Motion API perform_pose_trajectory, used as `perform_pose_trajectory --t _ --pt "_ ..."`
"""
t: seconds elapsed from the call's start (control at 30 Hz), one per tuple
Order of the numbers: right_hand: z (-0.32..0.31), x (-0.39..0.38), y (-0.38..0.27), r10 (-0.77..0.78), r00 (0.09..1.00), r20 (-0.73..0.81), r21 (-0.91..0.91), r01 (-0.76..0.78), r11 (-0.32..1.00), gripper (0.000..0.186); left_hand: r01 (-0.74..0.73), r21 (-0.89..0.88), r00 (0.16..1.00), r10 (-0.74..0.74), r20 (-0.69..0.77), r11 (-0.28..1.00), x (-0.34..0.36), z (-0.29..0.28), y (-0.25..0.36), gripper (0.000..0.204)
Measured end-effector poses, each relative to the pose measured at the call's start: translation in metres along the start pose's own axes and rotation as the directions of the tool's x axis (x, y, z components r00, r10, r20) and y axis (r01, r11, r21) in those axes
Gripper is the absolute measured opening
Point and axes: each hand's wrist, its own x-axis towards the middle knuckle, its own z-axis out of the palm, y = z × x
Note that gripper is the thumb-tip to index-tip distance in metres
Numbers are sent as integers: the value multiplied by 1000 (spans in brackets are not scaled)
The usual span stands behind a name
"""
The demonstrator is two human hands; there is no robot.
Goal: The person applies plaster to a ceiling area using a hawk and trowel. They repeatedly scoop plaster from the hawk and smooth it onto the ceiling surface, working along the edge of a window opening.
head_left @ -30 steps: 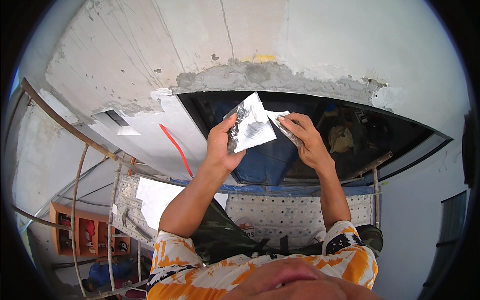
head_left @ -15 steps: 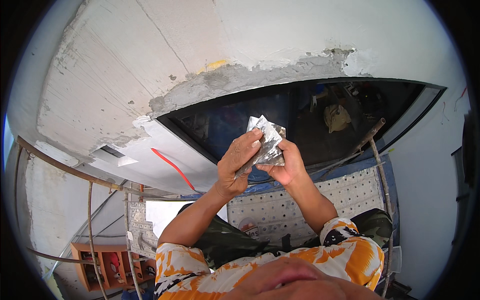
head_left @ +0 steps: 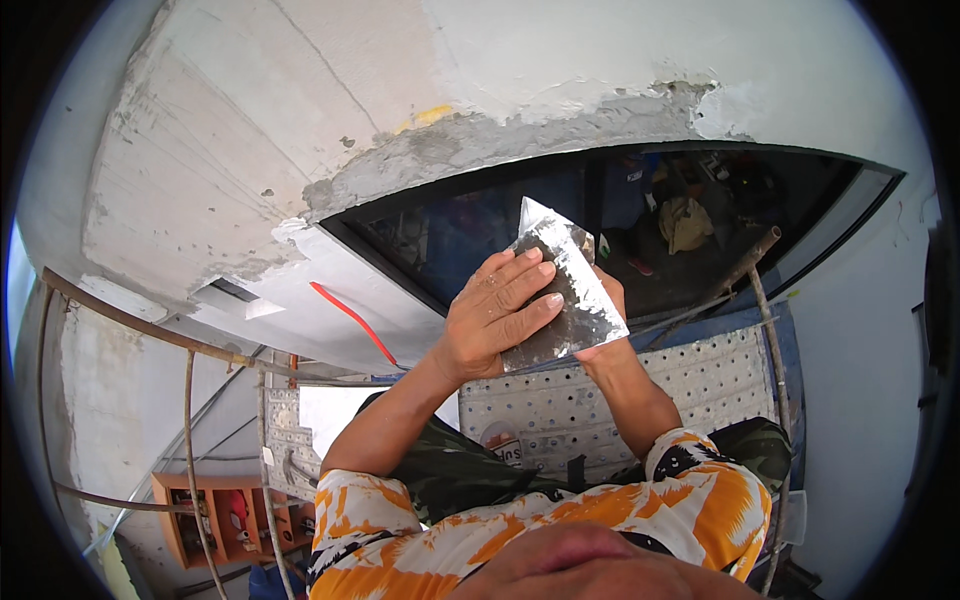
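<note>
Two thin metal putty scrapers, one lying over the other, are between my hands in front of the dark window opening. The front scraper [head_left: 548, 338] has a dark, worn blade with a band of white putty along its right edge. My left hand [head_left: 490, 318] grips it, with fingers laid across its face. Only a corner of the rear scraper [head_left: 580, 240] shows behind it. My right hand [head_left: 610, 300] is closed behind the blades, holding the rear scraper; most of its fingers are hidden.
A dark-framed window [head_left: 480, 230] sits below a wall edge of rough grey mortar [head_left: 440, 150]. A red conduit [head_left: 350, 318] sticks out at left. Scaffold pipes [head_left: 140, 325] run along both sides. Below me is a perforated metal platform [head_left: 690, 385]. An orange shelf [head_left: 225, 510] stands lower left.
The front scraper has turned so its broad face shows, and its putty band now slants down to the right. My left fingers lie flatter across it. The right hand has shifted slightly right.
</note>
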Motion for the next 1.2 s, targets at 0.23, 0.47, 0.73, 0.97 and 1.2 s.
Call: perform_pose_trajectory --t 0.23,0.47,0.73,0.97,1.2 --pt "-8 7 -9 35 999 -27 -21 -36 999 30 63 66 996 -67 52 996 -11 -7 -6 47" --pt "3 3 -18 9 993 -118 -97 -20 995 28 133 202 988 -145 46 970 -38 -22 -21 42" --pt "10 22 -13 -329 828 454 -327 499 803 49 248 -967 213 -977 -1 55 -57 -29 -32 30" --pt "5 39 20 106 706 701 -687 707 -167 46 112 -970 -15 -976 217 -217 -51 -42 -29 32" --pt "24 33 0 76 735 674 -497 527 -689 50 99 -949 113 -951 -288 299 -48 -57 -30 28"
